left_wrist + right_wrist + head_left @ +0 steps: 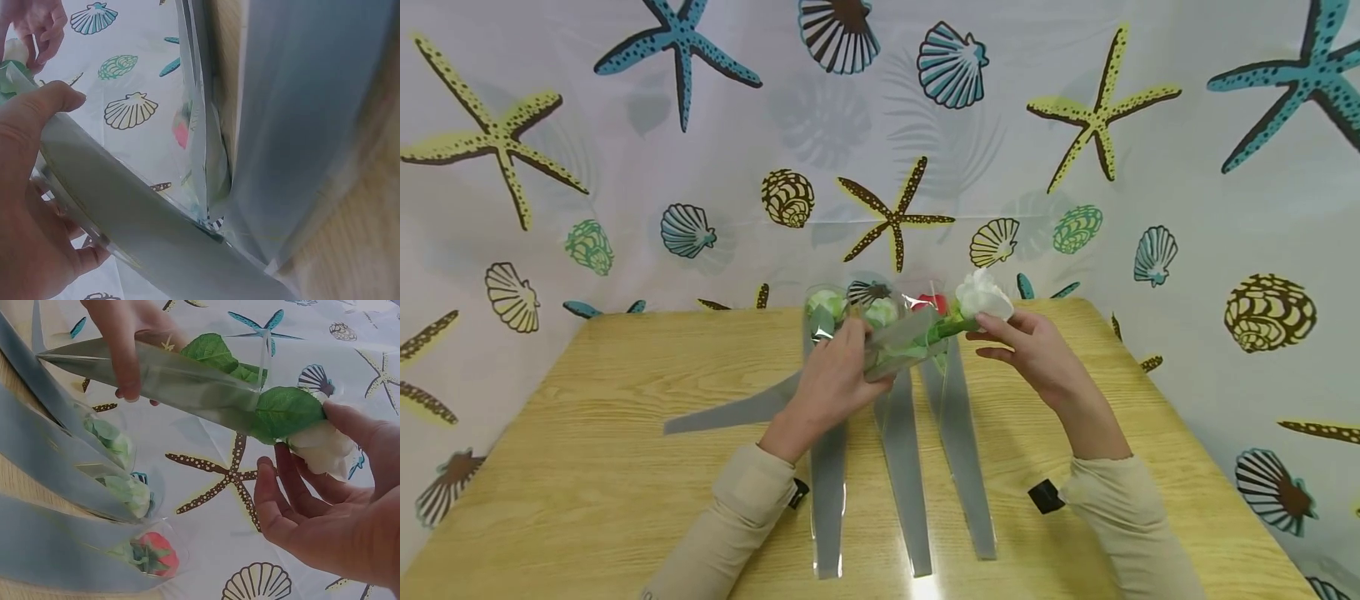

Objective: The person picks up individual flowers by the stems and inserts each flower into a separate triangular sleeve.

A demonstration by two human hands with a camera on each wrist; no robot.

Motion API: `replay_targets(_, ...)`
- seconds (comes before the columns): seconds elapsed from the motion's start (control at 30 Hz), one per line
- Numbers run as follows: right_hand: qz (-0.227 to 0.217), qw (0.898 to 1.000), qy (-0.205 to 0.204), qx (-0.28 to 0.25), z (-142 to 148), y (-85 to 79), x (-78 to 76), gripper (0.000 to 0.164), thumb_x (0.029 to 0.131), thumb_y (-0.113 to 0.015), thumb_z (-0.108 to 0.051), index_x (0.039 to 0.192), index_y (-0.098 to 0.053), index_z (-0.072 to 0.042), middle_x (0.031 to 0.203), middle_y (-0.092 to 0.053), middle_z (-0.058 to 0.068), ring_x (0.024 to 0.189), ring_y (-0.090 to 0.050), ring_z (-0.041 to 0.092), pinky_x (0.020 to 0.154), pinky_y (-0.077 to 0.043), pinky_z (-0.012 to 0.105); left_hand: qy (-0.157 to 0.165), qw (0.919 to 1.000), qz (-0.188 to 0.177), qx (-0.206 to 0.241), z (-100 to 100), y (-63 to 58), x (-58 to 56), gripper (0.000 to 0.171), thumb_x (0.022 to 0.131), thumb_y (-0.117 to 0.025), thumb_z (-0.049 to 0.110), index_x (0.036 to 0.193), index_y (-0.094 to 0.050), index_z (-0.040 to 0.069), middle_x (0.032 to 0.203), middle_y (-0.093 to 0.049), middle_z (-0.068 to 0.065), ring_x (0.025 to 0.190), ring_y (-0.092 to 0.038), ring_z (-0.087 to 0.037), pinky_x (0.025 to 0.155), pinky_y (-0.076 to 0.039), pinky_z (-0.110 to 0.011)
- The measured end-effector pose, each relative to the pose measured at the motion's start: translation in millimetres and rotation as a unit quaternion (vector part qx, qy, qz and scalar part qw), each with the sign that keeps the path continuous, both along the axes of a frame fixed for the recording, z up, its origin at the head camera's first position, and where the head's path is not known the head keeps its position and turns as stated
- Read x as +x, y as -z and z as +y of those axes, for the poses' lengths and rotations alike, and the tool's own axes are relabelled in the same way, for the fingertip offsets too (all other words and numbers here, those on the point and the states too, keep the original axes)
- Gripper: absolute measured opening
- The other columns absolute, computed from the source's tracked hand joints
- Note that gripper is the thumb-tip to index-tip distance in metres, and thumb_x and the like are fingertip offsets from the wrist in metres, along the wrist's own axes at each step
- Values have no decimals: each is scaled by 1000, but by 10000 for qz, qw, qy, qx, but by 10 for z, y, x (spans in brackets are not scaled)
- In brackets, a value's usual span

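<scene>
A white artificial rose (983, 293) with green leaves (289, 412) sticks out of the wide end of a grey and clear flower sleeve (187, 384). My left hand (838, 367) grips this sleeve around its middle, thumb on one face and fingers on the other. At the bloom, my right hand (1037, 354) pinches the rose just below its petals, with the thumb by a leaf and the fingers underneath. The sleeve is held tilted above the table, its narrow tail (730, 410) pointing left.
On the wooden table (647, 492), several grey sleeves lie with their tails towards me. Two hold pale green-white roses (825, 304) and one holds a red rose (931, 303). A cloth (850, 125) printed with starfish and shells hangs behind the table.
</scene>
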State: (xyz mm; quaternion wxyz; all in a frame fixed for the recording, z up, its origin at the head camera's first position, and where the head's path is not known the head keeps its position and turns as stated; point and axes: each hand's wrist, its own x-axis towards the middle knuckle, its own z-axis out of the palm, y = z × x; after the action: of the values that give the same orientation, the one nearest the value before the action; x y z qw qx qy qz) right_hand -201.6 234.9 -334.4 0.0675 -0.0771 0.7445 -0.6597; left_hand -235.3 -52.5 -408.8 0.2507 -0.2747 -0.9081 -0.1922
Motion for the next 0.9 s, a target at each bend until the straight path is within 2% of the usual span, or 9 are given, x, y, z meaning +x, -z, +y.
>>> replay_targets(0.13,17,10000,96,-2,-4,6,-2,23,109,-60,-28,126,-62,-12,116,-68,-12,109,-70,8,94,-58,25,-3,9998,78,-164,24,16,14,62,80,-88,39,118,-51,7,96,-63,-6,74,-60,-22,62,-54,-41)
replay_targets(0.33,83,9994,305,143,4,-3,-4,47,110,-57,-36,148,-51,-9,114,-69,-14,101,-72,6,90,-58,22,-97,9992,110,-366,54,38,32,62,80,-87,42,117,-50,9,95,-62,-3,77,-60,-19,63,-52,-38)
replay_targets(0.4,88,9991,389,156,12,-10,-1,52,109,-57,-39,150,-48,-8,111,-71,-15,98,-74,6,88,-59,21,-118,9991,92,-385,58,41,35,62,80,-87,43,118,-50,9,95,-62,-3,79,-61,-19,65,-52,-39)
replay_targets(0.63,343,9975,547,275,-20,-26,22,40,109,-58,-40,139,-58,-14,103,-76,-15,91,-75,7,86,-60,23,-105,9991,30,-411,69,39,39,63,81,-87,42,120,-51,9,97,-64,-4,82,-62,-20,66,-51,-39)
replay_targets(0.8,453,9961,623,429,-76,-8,29,41,108,-59,-39,138,-60,-10,99,-75,-17,86,-74,7,81,-59,24,-129,9988,128,-444,79,48,44,63,80,-88,43,120,-52,9,97,-65,-4,83,-64,-19,66,-50,-37)
replay_targets(0.9,397,9960,551,584,-109,26,23,46,108,-59,-38,141,-58,-6,101,-74,-17,86,-74,8,80,-59,23,-118,9990,71,-434,80,47,47,64,81,-87,43,121,-51,8,98,-65,-4,83,-64,-20,66,-50,-37)
